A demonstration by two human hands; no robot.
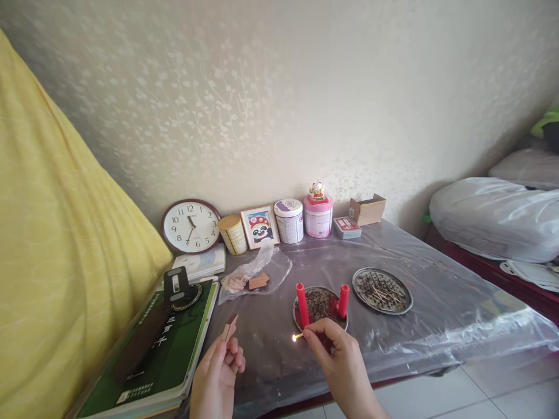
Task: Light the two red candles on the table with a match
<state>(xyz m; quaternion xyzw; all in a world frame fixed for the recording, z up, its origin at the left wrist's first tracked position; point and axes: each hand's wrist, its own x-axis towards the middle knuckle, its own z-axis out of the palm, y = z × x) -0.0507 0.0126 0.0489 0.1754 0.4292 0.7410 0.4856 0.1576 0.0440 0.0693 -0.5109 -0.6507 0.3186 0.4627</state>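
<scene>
The right hand pinches a burning match over the near edge of the bench. Its flame sits just near and left of the left red candle, which stands in a round dish with a second candle. Further left, the left hand grips a matchbox between its fingers and thumb.
</scene>
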